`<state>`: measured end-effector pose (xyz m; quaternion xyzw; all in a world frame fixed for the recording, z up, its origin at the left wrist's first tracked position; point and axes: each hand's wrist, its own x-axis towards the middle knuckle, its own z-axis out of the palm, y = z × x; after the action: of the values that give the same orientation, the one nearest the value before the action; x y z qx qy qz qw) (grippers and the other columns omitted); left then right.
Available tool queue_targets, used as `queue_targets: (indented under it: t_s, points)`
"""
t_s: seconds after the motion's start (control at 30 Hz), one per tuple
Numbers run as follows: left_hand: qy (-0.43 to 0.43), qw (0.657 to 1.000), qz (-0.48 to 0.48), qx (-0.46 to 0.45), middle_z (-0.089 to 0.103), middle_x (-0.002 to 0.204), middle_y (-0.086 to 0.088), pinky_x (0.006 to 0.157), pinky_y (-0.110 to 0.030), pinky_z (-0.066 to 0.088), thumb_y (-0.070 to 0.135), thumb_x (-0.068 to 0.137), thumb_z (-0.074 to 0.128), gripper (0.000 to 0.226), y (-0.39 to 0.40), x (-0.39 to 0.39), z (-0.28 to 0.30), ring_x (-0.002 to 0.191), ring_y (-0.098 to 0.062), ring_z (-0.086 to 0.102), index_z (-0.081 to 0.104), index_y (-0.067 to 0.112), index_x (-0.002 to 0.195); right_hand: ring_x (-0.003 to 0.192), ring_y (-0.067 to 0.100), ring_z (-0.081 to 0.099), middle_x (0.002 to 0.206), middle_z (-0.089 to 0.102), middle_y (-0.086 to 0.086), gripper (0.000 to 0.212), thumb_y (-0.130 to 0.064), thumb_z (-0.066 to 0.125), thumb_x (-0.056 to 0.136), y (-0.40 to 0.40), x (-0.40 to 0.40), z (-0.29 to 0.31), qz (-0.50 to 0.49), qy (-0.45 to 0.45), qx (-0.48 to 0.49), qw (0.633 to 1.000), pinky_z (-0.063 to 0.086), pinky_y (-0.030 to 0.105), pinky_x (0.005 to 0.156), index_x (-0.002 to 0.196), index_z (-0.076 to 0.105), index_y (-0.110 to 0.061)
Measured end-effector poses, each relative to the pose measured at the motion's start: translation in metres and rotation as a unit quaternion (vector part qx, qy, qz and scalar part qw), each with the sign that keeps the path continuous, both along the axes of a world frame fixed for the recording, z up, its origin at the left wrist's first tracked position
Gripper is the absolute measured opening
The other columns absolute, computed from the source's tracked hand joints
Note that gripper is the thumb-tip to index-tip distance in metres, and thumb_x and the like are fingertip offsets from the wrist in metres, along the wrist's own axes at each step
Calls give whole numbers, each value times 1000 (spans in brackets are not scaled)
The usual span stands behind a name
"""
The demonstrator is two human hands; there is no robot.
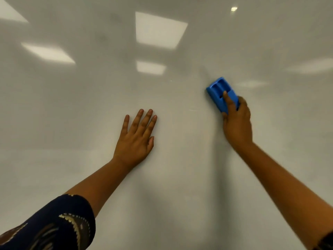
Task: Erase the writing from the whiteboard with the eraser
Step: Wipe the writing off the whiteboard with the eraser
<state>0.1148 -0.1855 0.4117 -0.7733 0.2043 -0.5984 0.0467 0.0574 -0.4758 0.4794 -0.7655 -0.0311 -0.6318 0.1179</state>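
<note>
The right hand [237, 121] holds the blue eraser [222, 93] pressed flat against the whiteboard [180, 168], with fingers wrapped along its sides and one finger lying down the ridged back; the eraser sits at the right of the scene, farther up the board than the hand that grips it, its long axis tilted up and to the left. The left hand [136, 141] lies open and flat on the board to the left of the eraser and somewhat nearer, fingers spread, holding nothing, apparently bracing. A dark patterned sleeve [59, 224] covers the upper left arm. The board around both hands looks almost bare: only faint grey smudges show far up and left of centre, around the reflected ceiling lights [158, 29], and no legible writing can be made out. Judging from this, most of the erasing is done, and whatever residue remains lies up and to the left of the eraser, so the right hand, already holding it, is the one placed to sweep that way
</note>
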Motion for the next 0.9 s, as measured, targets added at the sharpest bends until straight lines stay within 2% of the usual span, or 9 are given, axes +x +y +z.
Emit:
queue_targets:
  t_s: [0.17, 0.23, 0.3, 0.4, 0.5, 0.53, 0.63, 0.77, 0.9]
  points:
    - [10, 1000, 7, 0, 18, 154, -8, 114, -47, 3, 37, 93, 23, 58, 1, -1, -1, 142, -25, 10, 16, 15, 147, 119, 46, 42, 137, 39, 28, 74, 11, 63, 78, 74, -6, -89, 58, 5, -32, 998, 42, 49, 96, 138, 40, -25]
    - [14, 1000, 8, 1, 20, 153, -7, 114, -45, 4, 44, 94, 22, 60, 2, -3, -1, 142, -24, 12, 19, 15, 146, 119, 44, 44, 138, 41, 25, 83, 11, 70, 73, 97, -8, -116, 54, 51, -71, 995, 45, 48, 95, 138, 39, -30]
    - [21, 1000, 6, -1, 19, 153, -6, 113, -41, 5, 51, 94, 18, 64, 2, -6, -1, 141, -22, 14, 21, 15, 145, 117, 42, 47, 138, 44, 22, 90, 9, 75, 67, 97, -11, -126, 51, 84, -113, 989, 50, 46, 89, 138, 38, -33]
    - [35, 999, -6, 14, 22, 152, -6, 113, -36, 4, 51, 95, 13, 63, 11, -9, 3, 140, -20, 15, 23, 15, 145, 108, 40, 53, 133, 49, 22, 85, 8, 77, 66, 70, -11, -111, 33, 75, -173, 982, 54, 46, 82, 135, 44, -30]
    - [25, 996, 8, 81, 26, 152, -5, 112, -37, 9, 47, 97, 9, 57, 31, -12, 10, 140, -22, 21, 20, 18, 145, 114, 39, 47, 139, 40, 21, 77, -1, 70, 79, 49, -13, -84, 18, 67, -89, 994, 53, 47, 80, 140, 35, -32]
    - [26, 997, 19, 71, 26, 152, -5, 112, -40, 10, 46, 97, 10, 56, 39, -14, 13, 139, -22, 21, 21, 20, 145, 115, 38, 45, 140, 37, 20, 75, -4, 66, 82, 43, -13, -75, 13, 59, -55, 997, 53, 47, 79, 142, 30, -32]
    - [50, 995, 41, -76, 16, 153, -3, 112, -41, 0, 49, 94, 11, 57, 80, -20, 30, 141, -22, 15, 19, 24, 145, 115, 41, 39, 143, 28, 21, 67, -11, 54, 92, 29, -10, -43, -2, 47, 77, 996, 48, 50, 80, 145, 19, -33]
    - [58, 989, 75, -112, 6, 155, 0, 112, -36, -11, 58, 90, 5, 67, 146, -23, 43, 142, -19, 5, 6, 23, 146, 114, 42, 38, 145, 23, 20, 61, -16, 44, 97, 37, -8, 13, 5, 36, 278, 960, 43, 50, 86, 146, 11, -34]
    - [67, 989, 79, -105, 0, 153, 2, 113, -43, 2, 63, 86, -2, 73, 188, -26, 43, 141, -14, -1, -2, 20, 145, 114, 40, 38, 146, 20, 20, 63, -18, 42, 99, 88, -5, 55, -6, 63, 262, 963, 44, 50, 91, 146, 4, -35]
